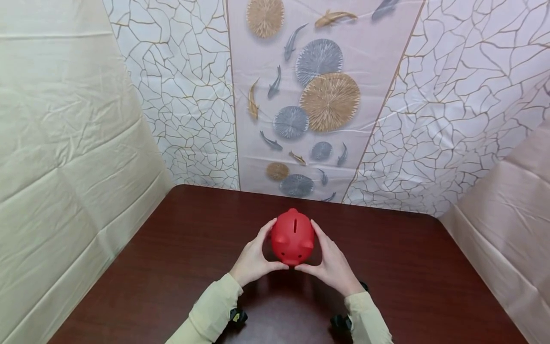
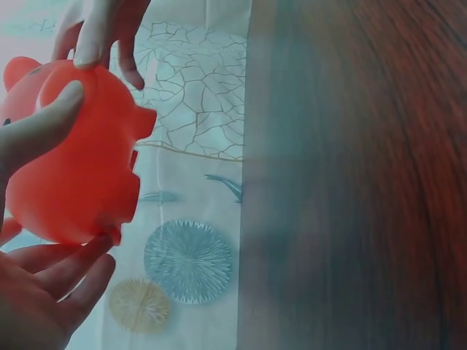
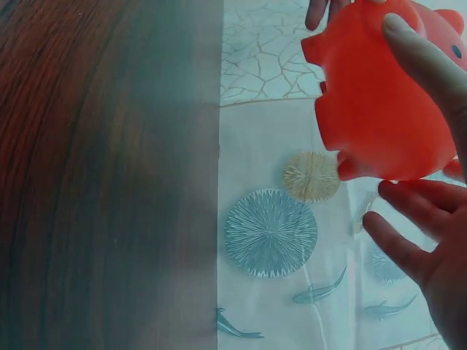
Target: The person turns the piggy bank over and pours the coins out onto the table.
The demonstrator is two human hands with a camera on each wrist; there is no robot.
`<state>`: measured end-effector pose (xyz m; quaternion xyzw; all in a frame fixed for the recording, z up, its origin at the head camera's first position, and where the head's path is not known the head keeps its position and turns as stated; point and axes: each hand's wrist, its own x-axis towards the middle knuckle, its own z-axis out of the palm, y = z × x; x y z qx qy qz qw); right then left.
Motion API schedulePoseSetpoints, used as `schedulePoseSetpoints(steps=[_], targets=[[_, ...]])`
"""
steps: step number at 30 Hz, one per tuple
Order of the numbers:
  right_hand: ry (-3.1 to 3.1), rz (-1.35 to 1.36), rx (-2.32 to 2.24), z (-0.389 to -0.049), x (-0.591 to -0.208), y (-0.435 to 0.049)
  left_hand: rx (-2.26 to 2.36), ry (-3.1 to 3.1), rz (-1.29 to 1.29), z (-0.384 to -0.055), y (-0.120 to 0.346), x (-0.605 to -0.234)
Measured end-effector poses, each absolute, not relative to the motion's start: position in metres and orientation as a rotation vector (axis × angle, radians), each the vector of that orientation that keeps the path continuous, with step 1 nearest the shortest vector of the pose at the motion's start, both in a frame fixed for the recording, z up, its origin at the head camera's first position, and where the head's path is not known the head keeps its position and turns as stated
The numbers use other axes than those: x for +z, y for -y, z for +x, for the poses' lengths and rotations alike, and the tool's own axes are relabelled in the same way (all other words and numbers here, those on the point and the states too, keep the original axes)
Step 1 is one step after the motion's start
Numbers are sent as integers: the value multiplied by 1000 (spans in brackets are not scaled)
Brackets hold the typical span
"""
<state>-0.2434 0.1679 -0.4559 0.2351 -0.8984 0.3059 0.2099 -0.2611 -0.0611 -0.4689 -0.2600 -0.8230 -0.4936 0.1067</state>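
Note:
A red piggy bank (image 1: pixel 293 236) with a coin slot on its back is held between both hands, its snout toward the person. My left hand (image 1: pixel 253 258) grips its left side, thumb at the snout end and fingers farther back. On the opposite side my right hand (image 1: pixel 333 265) mirrors that grip. In the left wrist view the piggy bank (image 2: pixel 80 153) shows its stubby feet, apart from the tabletop. The right wrist view has the thumb pressed on the piggy bank (image 3: pixel 387 95) and the fingers behind it.
A dark brown wooden table (image 1: pixel 172 267) lies beneath the hands. Behind it hangs a patterned cloth (image 1: pixel 296 95) with fish and round motifs. Pale fabric (image 1: pixel 64 143) drapes along the left side, and more fabric (image 1: pixel 507 215) along the right. Dark straps (image 1: pixel 237 316) show at the wrists.

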Motion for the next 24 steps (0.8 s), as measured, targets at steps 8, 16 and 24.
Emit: schedulePoseSetpoints(steps=[8,16,24], targets=[[2308,766,801,-248,-458,-166,-1305,2242,-821,-261,61,-469],[2085,849,762,-251,-465,-162,-1167,2029,-910,-262,59,-473],[1954,885,727,-250,-468,-156,-1090,1881,-966,-262,58,-474]])
